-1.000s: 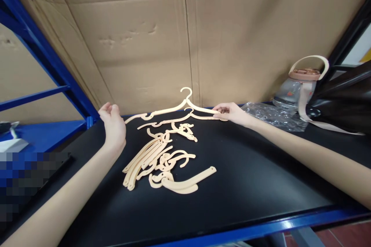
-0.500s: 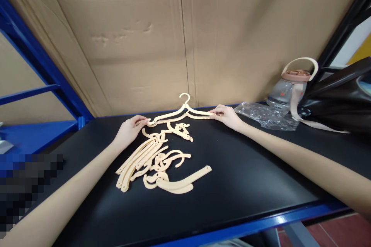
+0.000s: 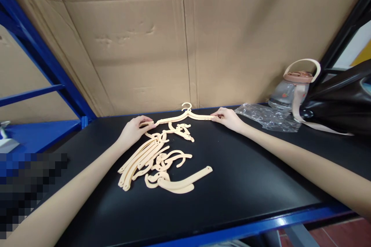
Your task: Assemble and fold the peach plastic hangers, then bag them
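Observation:
A cream-coloured clothes hanger (image 3: 177,117) spans the gap between my two hands near the back of the black tabletop. My left hand (image 3: 136,129) is closed on its left end, thumb and fingers pinching. At the opposite end my right hand (image 3: 227,118) pinches the tip of the other arm. The hanger's hook (image 3: 187,106) points toward the cardboard at the back. Just in front of it lies a heap of loose hanger pieces: long curved arms (image 3: 136,158), small hooks (image 3: 181,129) and a wide curved bar (image 3: 185,181).
Crumpled clear plastic wrap (image 3: 266,117) lies right of my right hand. Behind it stands a transparent bottle (image 3: 290,90) with a strap, beside a black bag (image 3: 344,100). A cardboard sheet (image 3: 145,54) closes off the back. Blue metal posts (image 3: 52,54) frame the left side.
The hanger has tipped, so its upper and lower bars now look nearly merged and the hook sits lower. Both hands keep hold of its ends; the loose pieces stay put.

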`<state>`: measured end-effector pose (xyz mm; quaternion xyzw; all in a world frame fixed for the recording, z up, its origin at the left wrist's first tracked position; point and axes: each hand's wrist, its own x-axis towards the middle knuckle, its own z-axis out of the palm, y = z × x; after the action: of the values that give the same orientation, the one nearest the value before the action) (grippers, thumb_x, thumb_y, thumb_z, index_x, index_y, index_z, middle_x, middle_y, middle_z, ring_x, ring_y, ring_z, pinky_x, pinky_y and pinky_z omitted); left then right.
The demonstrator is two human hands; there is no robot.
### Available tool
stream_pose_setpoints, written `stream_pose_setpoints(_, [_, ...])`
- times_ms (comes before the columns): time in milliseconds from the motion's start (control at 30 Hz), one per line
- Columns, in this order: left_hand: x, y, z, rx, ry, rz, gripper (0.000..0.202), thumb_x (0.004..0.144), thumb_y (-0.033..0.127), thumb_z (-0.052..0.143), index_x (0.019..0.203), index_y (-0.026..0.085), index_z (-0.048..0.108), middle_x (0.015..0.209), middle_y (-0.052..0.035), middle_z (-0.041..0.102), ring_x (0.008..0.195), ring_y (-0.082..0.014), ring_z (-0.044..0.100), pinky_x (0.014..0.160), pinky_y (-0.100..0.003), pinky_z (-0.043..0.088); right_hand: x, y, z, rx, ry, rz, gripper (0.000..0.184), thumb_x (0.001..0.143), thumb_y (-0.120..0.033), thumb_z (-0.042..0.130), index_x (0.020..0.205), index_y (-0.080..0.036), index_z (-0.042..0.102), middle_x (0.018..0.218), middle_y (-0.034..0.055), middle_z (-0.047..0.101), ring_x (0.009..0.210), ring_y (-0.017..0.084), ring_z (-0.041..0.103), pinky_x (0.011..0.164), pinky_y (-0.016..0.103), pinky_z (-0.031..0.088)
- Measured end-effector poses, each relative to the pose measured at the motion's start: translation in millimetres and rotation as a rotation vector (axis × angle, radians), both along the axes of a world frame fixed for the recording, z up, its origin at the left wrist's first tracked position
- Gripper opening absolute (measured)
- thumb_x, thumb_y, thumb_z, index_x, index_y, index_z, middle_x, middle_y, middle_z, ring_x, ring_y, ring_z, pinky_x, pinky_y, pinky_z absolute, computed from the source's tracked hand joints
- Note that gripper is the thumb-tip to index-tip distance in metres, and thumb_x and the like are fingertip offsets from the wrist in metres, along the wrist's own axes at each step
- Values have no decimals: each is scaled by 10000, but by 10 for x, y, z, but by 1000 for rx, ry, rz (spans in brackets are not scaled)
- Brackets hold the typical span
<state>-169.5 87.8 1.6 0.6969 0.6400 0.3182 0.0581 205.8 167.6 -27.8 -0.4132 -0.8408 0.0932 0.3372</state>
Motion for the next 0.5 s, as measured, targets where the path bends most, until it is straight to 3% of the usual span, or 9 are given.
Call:
stream_pose_setpoints(133, [-23,13,-14,16,59,-16,483,693,671,552,818,214,641,963,-77,702,953,-274,634,891,-385,474,-7,-24,18,16,-46,-5,170,830,-283,627,920,-208,751,809,48,632,754,178,579,700,292,441])
stream_pose_setpoints(300, [-45,2,15,-20,98,-21,466,703,659,553,837,223,649,950,-54,713,919,-257,649,835,-346,500,-8,-30,6,30,-80,-11,168,844,-304,613,898,-212,743,821,48,643,772,186,592,714,300,449])
stream_pose_setpoints(500, [-71,13,48,-42,154,-22,474,691,673,560,837,232,654,968,-49,720,948,-274,642,847,-361,475,2,-27,-21,29,-70,-40,239,831,-311,634,1036,-199,688,881,47,662,797,186,605,730,299,470])
